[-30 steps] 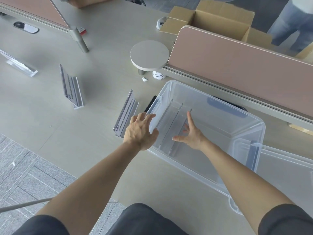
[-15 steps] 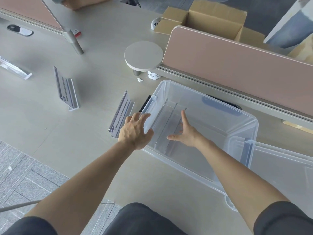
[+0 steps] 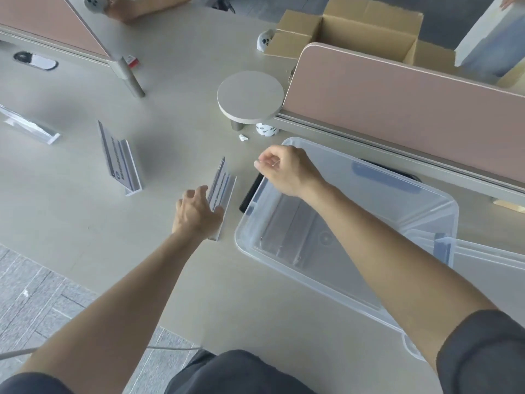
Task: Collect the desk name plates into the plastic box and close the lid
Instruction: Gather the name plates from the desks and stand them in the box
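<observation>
Presently:
- Left hand: fingers spread, laid on the near end of a clear acrylic name plate lying on the pale grey worktop, just left of the box.
- Right hand: loosely curled, holding nothing, above the box's left rim.
- Clear plastic box: open, clear plates inside.
- Second name plate: further left on the worktop.

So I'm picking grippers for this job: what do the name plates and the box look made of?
The name plates look like clear, glossy acrylic: see-through edges, printed inserts inside. The plastic box looks like translucent, semi-matte soft plastic, since the desk shows through its walls. Neither material can be confirmed by sight alone.
</observation>
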The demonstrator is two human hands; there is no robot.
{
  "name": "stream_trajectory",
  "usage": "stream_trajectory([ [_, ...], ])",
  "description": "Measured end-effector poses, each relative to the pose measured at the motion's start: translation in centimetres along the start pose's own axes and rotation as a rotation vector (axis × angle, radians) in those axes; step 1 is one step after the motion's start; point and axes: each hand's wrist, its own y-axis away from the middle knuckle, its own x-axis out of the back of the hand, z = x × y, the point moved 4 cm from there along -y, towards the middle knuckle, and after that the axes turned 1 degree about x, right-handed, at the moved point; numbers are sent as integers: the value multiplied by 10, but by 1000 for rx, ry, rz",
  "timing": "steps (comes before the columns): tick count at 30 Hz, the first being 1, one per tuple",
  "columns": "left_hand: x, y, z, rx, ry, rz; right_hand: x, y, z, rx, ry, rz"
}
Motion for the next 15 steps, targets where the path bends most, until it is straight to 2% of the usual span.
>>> stream_trajectory([
  [3, -13, -9, -30, 122, -38, -164, -32, -34, -30, 38, 31, -55],
  [5, -22, -15, -41, 137, -6, -242, -50, -60, -44, 15, 75, -70],
  [10, -32, -31, -51, 35, 40, -336, -100, -110, -52, -215, 388, -306],
  [15, -32, -41, -52, -49, 64, -376, -130, -134, -28, -366, 439, -459],
])
